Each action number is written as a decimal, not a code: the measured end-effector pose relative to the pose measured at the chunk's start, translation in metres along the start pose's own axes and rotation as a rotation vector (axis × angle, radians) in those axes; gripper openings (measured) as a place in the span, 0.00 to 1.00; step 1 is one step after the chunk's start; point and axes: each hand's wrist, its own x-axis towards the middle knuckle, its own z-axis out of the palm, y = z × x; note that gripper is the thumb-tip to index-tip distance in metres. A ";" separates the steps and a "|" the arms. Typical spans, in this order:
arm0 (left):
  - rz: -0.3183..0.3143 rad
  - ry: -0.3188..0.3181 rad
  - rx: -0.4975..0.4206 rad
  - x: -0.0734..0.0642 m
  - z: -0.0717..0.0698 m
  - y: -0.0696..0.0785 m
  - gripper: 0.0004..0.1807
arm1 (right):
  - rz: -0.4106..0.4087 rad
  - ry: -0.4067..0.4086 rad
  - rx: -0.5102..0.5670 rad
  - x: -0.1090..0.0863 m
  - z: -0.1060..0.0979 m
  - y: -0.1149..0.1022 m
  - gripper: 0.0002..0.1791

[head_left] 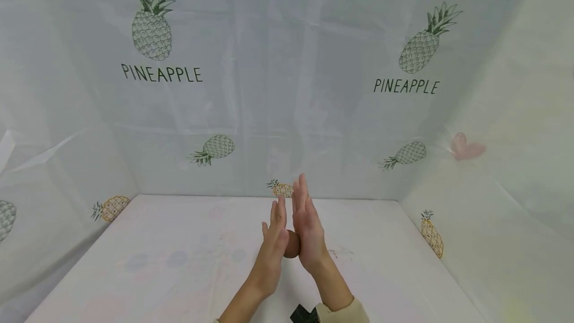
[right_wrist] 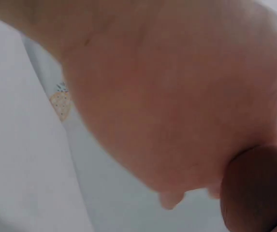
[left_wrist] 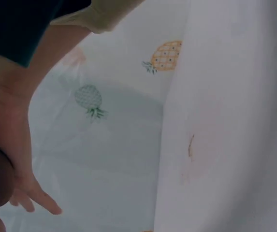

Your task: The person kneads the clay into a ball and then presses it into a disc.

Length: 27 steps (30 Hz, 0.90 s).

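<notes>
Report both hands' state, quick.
Left hand: open, palm against the brown ball.
Right hand: open, palm against the ball's other side.

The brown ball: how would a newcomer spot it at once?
Find the white tabletop before the pineapple-print sheet. Over it, the left hand and right hand have palms facing. Between them sits the brown ball, dark and solidly round, unlike the flat printed pineapples.

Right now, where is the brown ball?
In the head view, the brown ball is below centre, between the palms of the left hand and right hand.
</notes>
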 end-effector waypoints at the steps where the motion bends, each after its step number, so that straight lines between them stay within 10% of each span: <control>1: 0.019 0.004 -0.001 0.000 0.000 0.001 0.32 | 0.022 -0.010 0.005 0.001 0.000 0.003 0.35; 7: 0.079 0.112 0.030 0.004 -0.013 0.003 0.33 | 0.157 -0.113 -0.008 0.002 0.016 0.016 0.36; 14: -0.004 0.223 -0.003 0.011 -0.036 -0.003 0.35 | 0.255 -0.150 0.002 -0.007 0.033 0.014 0.36; 27: -0.120 0.175 -0.076 0.008 -0.027 -0.008 0.35 | 0.099 -0.130 0.012 -0.006 0.029 0.000 0.35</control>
